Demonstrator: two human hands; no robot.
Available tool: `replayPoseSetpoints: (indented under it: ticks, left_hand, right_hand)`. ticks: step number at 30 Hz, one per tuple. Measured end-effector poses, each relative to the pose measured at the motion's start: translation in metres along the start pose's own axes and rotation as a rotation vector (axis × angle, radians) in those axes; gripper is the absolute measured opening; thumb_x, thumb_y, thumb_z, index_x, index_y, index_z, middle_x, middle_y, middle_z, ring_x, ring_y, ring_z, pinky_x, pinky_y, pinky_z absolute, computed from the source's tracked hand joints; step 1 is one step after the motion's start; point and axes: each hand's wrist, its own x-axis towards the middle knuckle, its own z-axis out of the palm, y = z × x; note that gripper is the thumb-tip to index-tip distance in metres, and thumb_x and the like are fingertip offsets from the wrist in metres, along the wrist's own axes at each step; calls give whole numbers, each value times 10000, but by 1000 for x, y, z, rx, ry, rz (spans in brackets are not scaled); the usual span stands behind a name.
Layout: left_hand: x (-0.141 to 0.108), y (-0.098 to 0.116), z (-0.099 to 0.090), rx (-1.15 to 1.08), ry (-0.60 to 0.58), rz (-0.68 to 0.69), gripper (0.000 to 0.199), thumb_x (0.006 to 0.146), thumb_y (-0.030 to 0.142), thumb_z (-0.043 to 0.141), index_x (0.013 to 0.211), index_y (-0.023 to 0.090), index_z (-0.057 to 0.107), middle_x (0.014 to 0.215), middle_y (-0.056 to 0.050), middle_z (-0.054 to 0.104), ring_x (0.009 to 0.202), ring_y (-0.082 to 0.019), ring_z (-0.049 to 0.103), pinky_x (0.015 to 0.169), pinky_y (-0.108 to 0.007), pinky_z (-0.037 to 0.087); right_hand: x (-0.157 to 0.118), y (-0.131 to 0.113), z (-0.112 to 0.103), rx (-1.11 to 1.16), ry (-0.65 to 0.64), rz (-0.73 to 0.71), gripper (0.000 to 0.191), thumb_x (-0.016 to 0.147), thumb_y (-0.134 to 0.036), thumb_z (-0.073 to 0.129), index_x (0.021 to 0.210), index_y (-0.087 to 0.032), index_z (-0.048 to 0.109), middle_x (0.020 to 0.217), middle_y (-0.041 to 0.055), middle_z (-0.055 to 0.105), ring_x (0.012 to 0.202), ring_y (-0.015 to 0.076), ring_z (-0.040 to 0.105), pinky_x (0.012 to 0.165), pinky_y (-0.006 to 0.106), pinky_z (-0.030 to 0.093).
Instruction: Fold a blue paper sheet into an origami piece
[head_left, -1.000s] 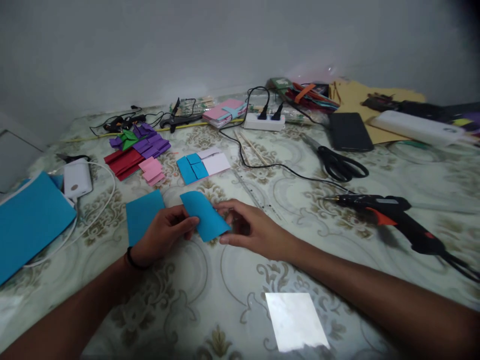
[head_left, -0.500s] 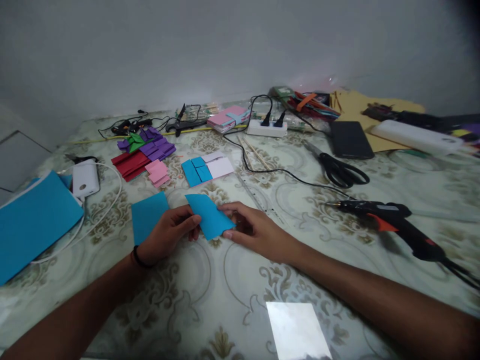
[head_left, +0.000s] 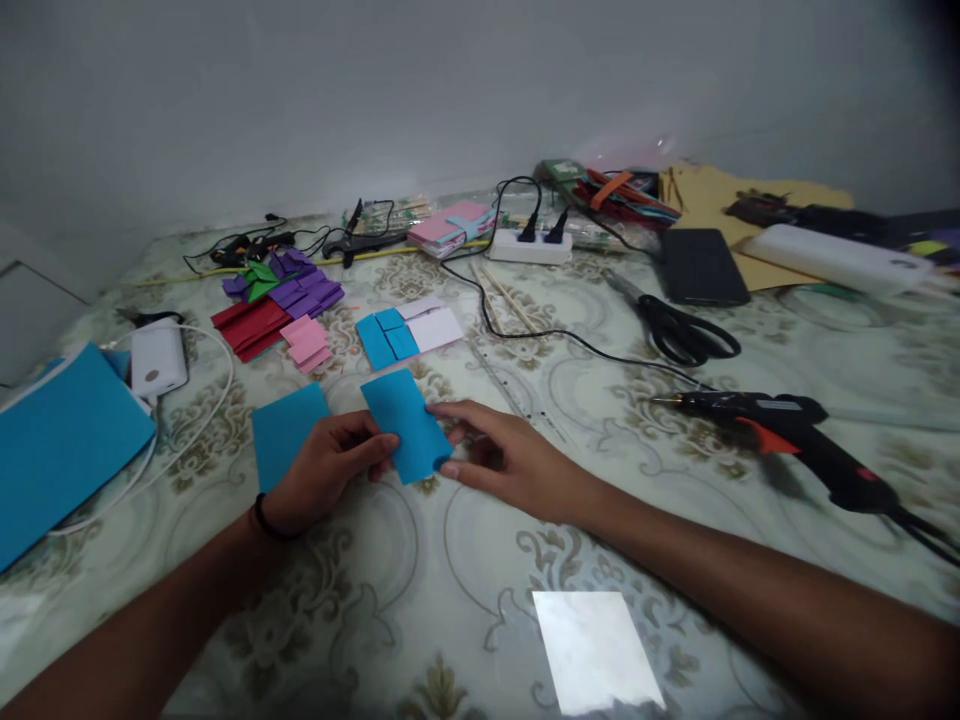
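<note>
A small blue piece of paper [head_left: 405, 425] is held above the patterned tablecloth between both hands. My left hand [head_left: 341, 455] pinches its left edge, thumb on top and the fingers partly hidden beneath. Along the right edge, my right hand [head_left: 495, 450] grips the paper with thumb and index finger, the other fingers curled behind. Another blue piece of paper [head_left: 283, 435] lies flat, partly under my left hand and wrist. Just beyond the held piece rest folded blue papers [head_left: 386, 337] beside a white folded paper [head_left: 435, 328].
Folded red [head_left: 251, 328], pink [head_left: 307, 343] and purple papers [head_left: 306, 293] lie at left, near a white power bank [head_left: 157, 358] and large blue sheets [head_left: 67, 450]. At right are scissors [head_left: 679, 325], a phone [head_left: 703, 266] and a glue gun [head_left: 787, 430]. A power strip [head_left: 529, 246] stands behind.
The blue paper in my hands has flattened from a curled shape and turned slightly. Both hands keep their hold, and the whole view has shifted a little.
</note>
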Motion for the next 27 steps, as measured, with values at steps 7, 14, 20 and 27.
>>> replayPoseSetpoints:
  ticks: [7, 14, 20, 27]
  left_hand:
    - [2, -2, 0, -3, 12, 6, 401, 867, 485, 863, 729, 148, 694, 612, 10, 683, 547, -91, 582, 558, -205, 432]
    - [2, -1, 1, -43, -33, 49, 436, 861, 535, 854, 754, 149, 683, 631, -5, 705, 542, -106, 601, 541, -210, 452]
    - [2, 2, 1, 12, -78, 73, 484, 847, 607, 838, 809, 140, 718, 649, -27, 720, 557, -122, 616, 550, -221, 472]
    - [4, 3, 2, 16, -109, 110, 514, 843, 637, 826, 802, 136, 718, 646, -45, 716, 546, -135, 617, 538, -235, 474]
  right_hand:
    - [2, -1, -2, -11, -20, 0, 702, 935, -487, 750, 1525, -161, 555, 1178, 108, 700, 815, 148, 653, 677, 267, 547]
    - [2, 0, -3, -49, -32, -26, 709, 912, -447, 797, 1509, -147, 559, 1240, 110, 726, 990, 190, 691, 827, 294, 564]
    - [3, 2, -3, -88, -17, -112, 608, 930, -414, 794, 1452, -167, 604, 1334, 123, 694, 1050, 185, 678, 896, 301, 555]
    - [4, 1, -4, -104, -26, -178, 524, 944, -391, 787, 1401, -189, 630, 1225, 90, 703, 999, 164, 662, 915, 300, 540]
